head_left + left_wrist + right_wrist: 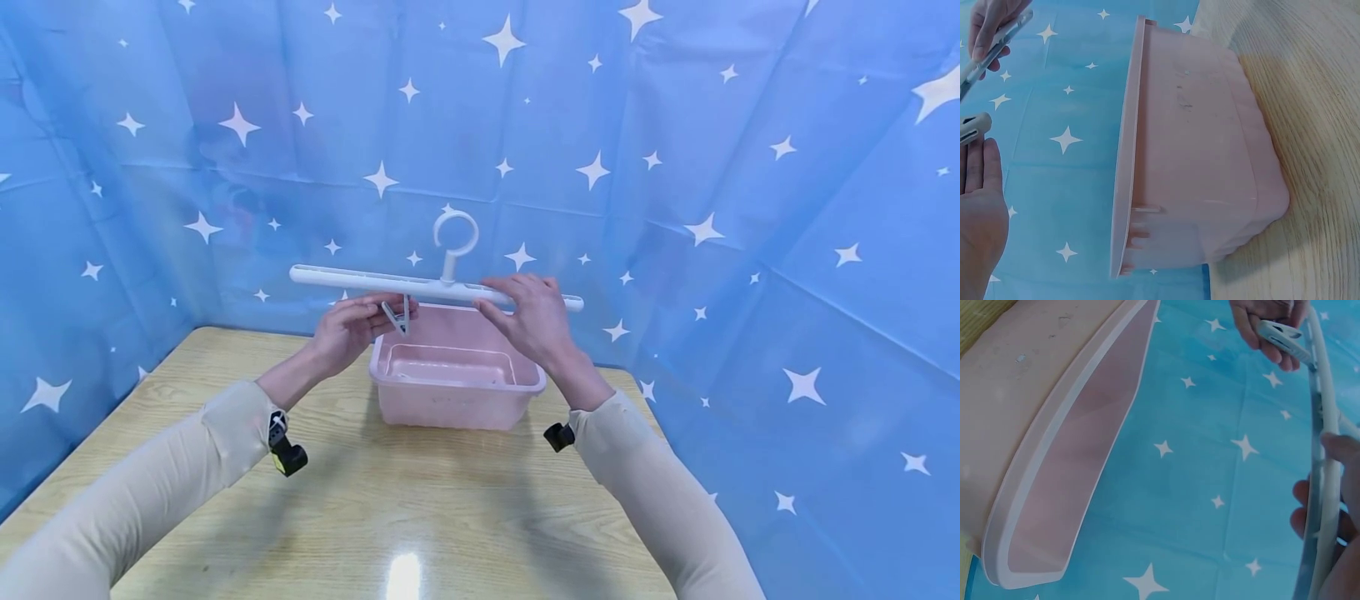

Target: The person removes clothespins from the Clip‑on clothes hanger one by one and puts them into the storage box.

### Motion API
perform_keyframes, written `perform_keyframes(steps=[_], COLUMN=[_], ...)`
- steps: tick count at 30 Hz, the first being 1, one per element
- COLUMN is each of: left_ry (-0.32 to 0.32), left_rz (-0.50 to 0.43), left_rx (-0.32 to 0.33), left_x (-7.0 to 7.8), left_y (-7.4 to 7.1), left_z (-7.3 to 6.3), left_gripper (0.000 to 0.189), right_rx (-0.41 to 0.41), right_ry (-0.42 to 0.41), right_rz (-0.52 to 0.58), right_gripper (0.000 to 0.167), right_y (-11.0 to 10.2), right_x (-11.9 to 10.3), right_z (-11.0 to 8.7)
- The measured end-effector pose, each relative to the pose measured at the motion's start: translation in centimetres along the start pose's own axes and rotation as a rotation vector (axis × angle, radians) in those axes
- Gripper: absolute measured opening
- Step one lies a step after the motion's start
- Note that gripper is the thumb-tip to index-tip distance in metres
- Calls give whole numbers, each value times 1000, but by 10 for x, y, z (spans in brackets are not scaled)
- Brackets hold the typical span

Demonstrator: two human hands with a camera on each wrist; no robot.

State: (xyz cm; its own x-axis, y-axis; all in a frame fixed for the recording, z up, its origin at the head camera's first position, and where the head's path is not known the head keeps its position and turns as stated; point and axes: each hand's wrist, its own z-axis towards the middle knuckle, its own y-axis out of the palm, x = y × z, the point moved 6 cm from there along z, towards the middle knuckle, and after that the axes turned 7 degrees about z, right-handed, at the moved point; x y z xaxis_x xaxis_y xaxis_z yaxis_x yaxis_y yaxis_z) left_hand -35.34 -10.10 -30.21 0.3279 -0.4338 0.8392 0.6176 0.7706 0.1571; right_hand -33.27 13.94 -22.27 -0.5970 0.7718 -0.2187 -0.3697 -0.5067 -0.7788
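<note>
Over a pink plastic tub (453, 404) is a white clothes hanger (352, 278), a long straight bar with a round hook on top. My right hand (536, 317) grips the bar right of the hook, thumb on the near side. From the bar's left half hangs a pale grey clip (1285, 342), its two arms spread in a V in the head view. Beside and behind this clip lies my left hand (347, 329), its fingers extended and the palm turned up in the left wrist view. The clip's end (974, 128) overlaps the fingertips there.
The tub stands on a light wood table (405, 492) near its back edge. A blue cloth with white stars (525, 125) hangs behind and along both sides. Both sleeves carry a black wrist camera (288, 454).
</note>
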Motion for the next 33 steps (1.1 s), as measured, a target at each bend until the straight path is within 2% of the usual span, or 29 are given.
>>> perform_keyframes(steps=[5,16,22,33], left_ry=[14,-17,-5,-4], left_rz=[2,19,30,62], left_rx=[-28,-48,-65,-44], left_x=[-1,-2,-1,-1], left_y=[2,4,5,2], left_z=[0,0,-1,-2], left_gripper=[47,40,40,36], right_rx=[-2,10,10,15], right_ry=[6,-1,-1,-9], right_rz=[2,0,2,2], right_gripper=[42,41,41,41], right_y=[1,1,1,0], right_x=[0,0,0,0], right_z=[-1,-1,-2,-1])
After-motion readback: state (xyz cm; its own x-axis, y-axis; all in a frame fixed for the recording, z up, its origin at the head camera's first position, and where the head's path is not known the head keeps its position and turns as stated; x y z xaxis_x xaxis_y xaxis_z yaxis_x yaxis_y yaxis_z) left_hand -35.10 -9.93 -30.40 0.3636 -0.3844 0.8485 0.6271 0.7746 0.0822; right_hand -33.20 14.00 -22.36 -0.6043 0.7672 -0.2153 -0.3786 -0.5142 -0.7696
